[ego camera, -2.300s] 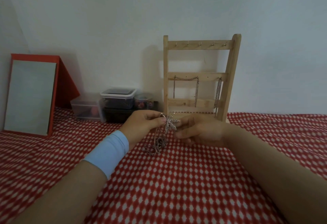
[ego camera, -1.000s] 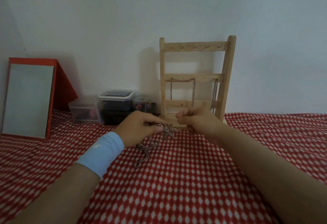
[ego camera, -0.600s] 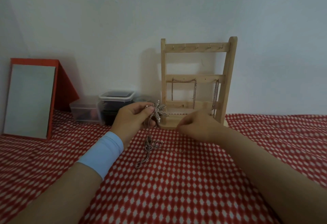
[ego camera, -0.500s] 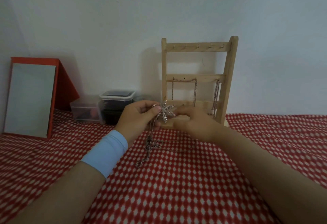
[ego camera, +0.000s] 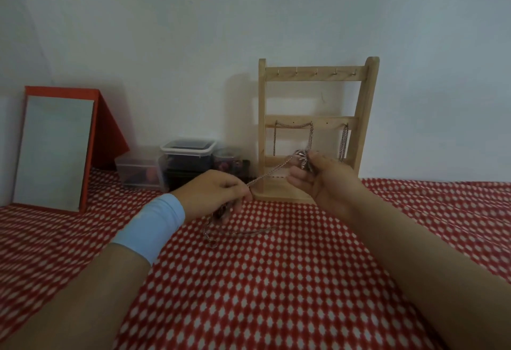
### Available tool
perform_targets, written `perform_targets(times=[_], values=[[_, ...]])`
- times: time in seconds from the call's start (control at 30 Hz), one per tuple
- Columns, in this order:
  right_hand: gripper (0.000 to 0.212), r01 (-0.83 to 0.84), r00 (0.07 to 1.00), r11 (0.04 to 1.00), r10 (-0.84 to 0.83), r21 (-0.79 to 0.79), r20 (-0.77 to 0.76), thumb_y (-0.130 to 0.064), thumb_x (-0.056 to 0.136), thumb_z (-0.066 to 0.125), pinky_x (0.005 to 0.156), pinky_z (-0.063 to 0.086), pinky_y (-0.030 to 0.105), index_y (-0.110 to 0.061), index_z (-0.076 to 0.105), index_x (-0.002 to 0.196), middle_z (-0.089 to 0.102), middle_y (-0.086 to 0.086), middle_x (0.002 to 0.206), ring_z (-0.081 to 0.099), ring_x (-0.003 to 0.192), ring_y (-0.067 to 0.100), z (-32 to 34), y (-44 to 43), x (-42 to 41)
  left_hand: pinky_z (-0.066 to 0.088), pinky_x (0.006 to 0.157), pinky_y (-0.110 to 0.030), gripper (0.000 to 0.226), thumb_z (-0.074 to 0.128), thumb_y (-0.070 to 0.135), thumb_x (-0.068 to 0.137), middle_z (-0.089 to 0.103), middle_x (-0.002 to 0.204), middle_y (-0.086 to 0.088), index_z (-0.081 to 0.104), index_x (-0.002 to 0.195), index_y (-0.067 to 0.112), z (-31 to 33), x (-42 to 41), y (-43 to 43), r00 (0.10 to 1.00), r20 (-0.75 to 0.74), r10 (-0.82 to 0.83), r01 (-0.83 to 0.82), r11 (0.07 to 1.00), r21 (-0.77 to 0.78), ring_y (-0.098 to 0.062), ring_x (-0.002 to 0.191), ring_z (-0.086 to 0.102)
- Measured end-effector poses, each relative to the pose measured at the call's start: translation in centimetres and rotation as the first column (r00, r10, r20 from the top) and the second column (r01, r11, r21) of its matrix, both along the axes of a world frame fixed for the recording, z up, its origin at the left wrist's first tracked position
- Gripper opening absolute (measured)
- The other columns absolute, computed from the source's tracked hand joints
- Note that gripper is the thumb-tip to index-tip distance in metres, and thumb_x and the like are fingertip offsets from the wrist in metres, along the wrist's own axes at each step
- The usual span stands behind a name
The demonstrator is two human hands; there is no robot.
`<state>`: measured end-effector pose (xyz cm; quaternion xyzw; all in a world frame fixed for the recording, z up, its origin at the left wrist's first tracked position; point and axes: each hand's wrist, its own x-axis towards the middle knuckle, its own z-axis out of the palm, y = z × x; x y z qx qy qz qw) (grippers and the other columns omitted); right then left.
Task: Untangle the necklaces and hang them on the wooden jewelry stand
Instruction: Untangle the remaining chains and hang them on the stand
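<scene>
A silver necklace chain (ego camera: 272, 172) stretches taut between my two hands, low in front of the wooden jewelry stand (ego camera: 315, 128). My right hand (ego camera: 323, 181) pinches its leaf-shaped pendant (ego camera: 303, 160) near the stand's lower rail. My left hand (ego camera: 213, 195), with a light blue wristband, pinches the chain farther along. The rest of the chain (ego camera: 235, 231) trails from under that hand onto the red checked cloth (ego camera: 276, 280). Two chains (ego camera: 293, 135) hang on the stand's middle rail. The top rail's hooks are bare.
A red-framed mirror (ego camera: 55, 150) leans against the wall at the left. Clear plastic boxes (ego camera: 138, 172) and a dark lidded container (ego camera: 188, 159) sit between the mirror and the stand. A white wall stands close behind everything.
The pendant passed from my left hand to my right, which drew it up and to the right. My left hand dropped lower and now pinches the chain, pulled taut between both hands.
</scene>
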<state>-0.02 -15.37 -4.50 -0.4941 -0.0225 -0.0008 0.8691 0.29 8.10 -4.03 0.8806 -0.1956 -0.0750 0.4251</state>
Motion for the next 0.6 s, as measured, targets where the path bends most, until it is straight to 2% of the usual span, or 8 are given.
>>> perform_targets(times=[0.17, 0.27, 0.33, 0.4, 0.47, 0.5, 0.57, 0.6], values=[[0.019, 0.010, 0.970, 0.855, -0.135, -0.518, -0.204, -0.015, 0.101, 0.057, 0.046, 0.040, 0.027, -0.001, 0.064, 0.112, 0.077, 0.008, 0.078, 0.045, 0.044, 0.012, -1.3, -2.1, 1.4, 0.046, 0.049, -0.024, 0.025, 0.056, 0.032, 0.097, 0.072, 0.073, 0.003, 0.076, 0.090, 0.020, 0.4, 0.5, 2.0, 0.993, -0.117, 0.031, -0.015, 0.990, 0.137, -0.013, 0.051, 0.057], [0.029, -0.142, 0.975, 0.308, -0.118, -0.941, -0.186, -0.021, 0.096, 0.062, 0.043, 0.043, 0.023, 0.004, 0.072, 0.106, 0.077, 0.010, 0.077, 0.051, 0.044, 0.012, -1.4, -2.1, 1.1, 0.043, 0.046, -0.023, 0.025, 0.055, 0.031, 0.098, 0.072, 0.078, -0.001, 0.076, 0.094, 0.018, -0.2, 0.5, 2.6, 0.972, -0.237, 0.003, 0.009, 0.999, 0.048, -0.014, 0.053, 0.055], [0.037, -0.083, 0.995, -0.094, -0.065, -0.992, -0.077, -0.039, 0.093, 0.062, 0.062, 0.058, 0.026, -0.006, 0.077, 0.100, 0.077, 0.006, 0.086, 0.065, 0.064, 0.011, -1.2, -1.3, 0.7, 0.042, 0.045, -0.023, 0.026, 0.053, 0.028, 0.099, 0.070, 0.077, -0.005, 0.074, 0.095, 0.014, -0.6, 0.3, 1.9, 0.950, -0.304, -0.068, 0.044, 0.995, -0.085, -0.017, 0.055, 0.056], [0.028, 0.093, 0.995, -0.318, -0.015, -0.943, 0.103, -0.041, 0.089, 0.063, 0.083, 0.060, 0.030, -0.022, 0.078, 0.104, 0.075, -0.005, 0.104, 0.069, 0.090, 0.011, -0.6, 0.0, -0.3, 0.042, 0.043, -0.022, 0.026, 0.052, 0.027, 0.100, 0.070, 0.075, -0.007, 0.073, 0.094, 0.012, -1.0, 0.1, 0.5, 0.947, -0.294, -0.127, 0.082, 0.984, -0.160, -0.018, 0.055, 0.058], [0.032, 0.276, 0.959, -0.153, 0.106, -0.949, 0.262, -0.020, 0.091, 0.063, 0.094, 0.055, 0.028, -0.031, 0.070, 0.121, 0.068, -0.011, 0.120, 0.063, 0.106, 0.008, -0.4, 1.3, -1.0, 0.042, 0.041, -0.020, 0.026, 0.052, 0.026, 0.099, 0.071, 0.074, -0.008, 0.072, 0.094, 0.011, -1.3, -0.1, -0.8, 0.954, -0.261, -0.148, 0.091, 0.972, -0.219, -0.016, 0.054, 0.061], [0.040, 0.251, 0.952, 0.082, 0.162, -0.965, 0.261, -0.011, 0.093, 0.059, 0.097, 0.053, 0.027, -0.030, 0.067, 0.127, 0.068, -0.010, 0.122, 0.063, 0.108, 0.007, -0.4, 1.8, -1.3, 0.041, 0.041, -0.019, 0.026, 0.053, 0.026, 0.099, 0.072, 0.074, -0.007, 0.072, 0.094, 0.010, -1.5, -0.2, -1.3, 0.960, -0.239, -0.146, 0.088, 0.968, -0.236, -0.016, 0.053, 0.061], [0.040, -0.037, 0.959, 0.516, 0.259, -0.856, 0.114, -0.006, 0.098, 0.052, 0.094, 0.057, 0.032, -0.023, 0.064, 0.132, 0.075, 0.001, 0.110, 0.071, 0.098, 0.015, -0.3, 2.6, -2.1, 0.040, 0.040, -0.019, 0.027, 0.053, 0.028, 0.099, 0.073, 0.076, -0.007, 0.072, 0.090, 0.010, -1.7, -0.3, -1.6, 0.968, -0.208, -0.143, 0.091, 0.966, -0.241, -0.016, 0.053, 0.061], [0.036, -0.127, 0.956, 0.585, 0.286, -0.801, 0.057, -0.007, 0.100, 0.051, 0.083, 0.060, 0.032, -0.020, 0.063, 0.132, 0.077, 0.004, 0.096, 0.073, 0.083, 0.019, -0.5, 2.9, -2.1, 0.039, 0.041, -0.019, 0.027, 0.054, 0.028, 0.099, 0.074, 0.078, -0.007, 0.072, 0.088, 0.012, -1.7, -0.5, -1.6, 0.968, -0.204, -0.148, 0.100, 0.969, -0.228, -0.016, 0.053, 0.061]])
